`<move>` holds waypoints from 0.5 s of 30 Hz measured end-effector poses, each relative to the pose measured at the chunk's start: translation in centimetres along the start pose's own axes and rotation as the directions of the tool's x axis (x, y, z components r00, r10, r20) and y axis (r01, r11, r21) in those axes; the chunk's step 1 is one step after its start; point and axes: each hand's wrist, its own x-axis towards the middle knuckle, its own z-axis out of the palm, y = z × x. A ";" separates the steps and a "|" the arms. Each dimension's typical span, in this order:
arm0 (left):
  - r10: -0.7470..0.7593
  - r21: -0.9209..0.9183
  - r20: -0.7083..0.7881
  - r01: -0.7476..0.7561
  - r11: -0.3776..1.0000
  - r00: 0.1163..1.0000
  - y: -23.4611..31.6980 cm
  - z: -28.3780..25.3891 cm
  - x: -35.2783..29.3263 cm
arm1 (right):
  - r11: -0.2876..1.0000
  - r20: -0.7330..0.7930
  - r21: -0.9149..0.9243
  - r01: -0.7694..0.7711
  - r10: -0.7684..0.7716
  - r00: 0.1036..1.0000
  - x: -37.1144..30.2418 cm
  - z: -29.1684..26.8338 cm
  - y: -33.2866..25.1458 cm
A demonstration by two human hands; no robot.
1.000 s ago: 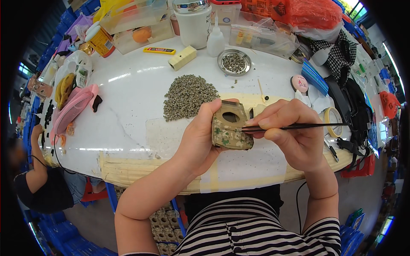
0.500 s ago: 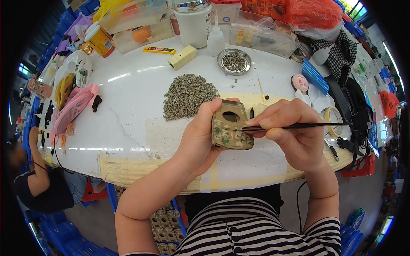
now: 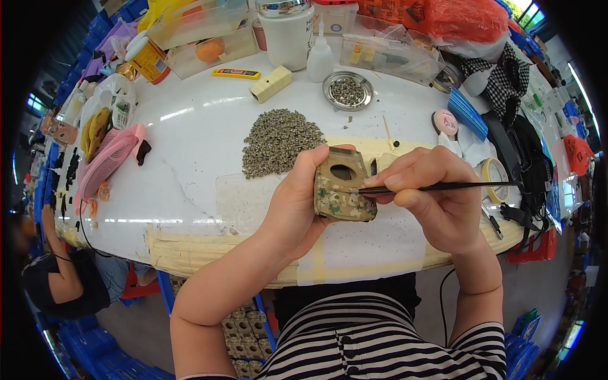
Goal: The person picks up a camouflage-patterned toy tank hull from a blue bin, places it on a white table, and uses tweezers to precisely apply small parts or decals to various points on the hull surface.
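Over the table's near edge, my left hand [image 3: 288, 206] grips a camouflage-patterned casing [image 3: 345, 201] with a large oval hole near its top. The fingers wrap round its left side and underneath. Between thumb and fingers, my right hand [image 3: 446, 199] pinches a pair of slim black tweezers [image 3: 468, 185]. The tips meet the casing's face just below the hole; whether they hold anything is too small to tell. A heap of small grey-brown metal pieces [image 3: 278, 142] lies beyond my left hand. More such pieces sit in a round metal dish [image 3: 348, 92] farther back.
A white squeeze bottle [image 3: 320, 60], a cream block [image 3: 271, 85] and a yellow case [image 3: 236, 74] stand toward the back. Tape [image 3: 494, 172] and a craft knife [image 3: 493, 223] lie at right. Several similar casings [image 3: 244, 332] sit below the table. Another person [image 3: 60, 272] is at far left.
The casing and tweezers stay almost in place, the casing tilting very slightly. At far left, the other person's arm has shifted a little.
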 end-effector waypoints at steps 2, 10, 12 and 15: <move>0.000 -0.001 0.001 0.000 1.000 1.000 0.0 -0.1 0.0 | 1.000 -0.004 0.008 -0.005 0.005 1.000 0.0 0.1 0.0; 0.003 -0.001 0.004 -0.003 1.000 1.000 0.0 0.0 0.0 | 1.000 0.003 -0.011 0.004 -0.004 1.000 0.0 0.0 0.0; 0.003 0.002 0.005 -0.003 1.000 1.000 0.0 0.0 0.0 | 1.000 0.000 -0.005 -0.001 0.001 1.000 0.0 0.0 0.0; 0.005 0.012 0.001 -0.005 1.000 1.000 0.0 0.1 0.0 | 1.000 -0.008 0.006 -0.011 0.011 1.000 0.0 0.0 0.0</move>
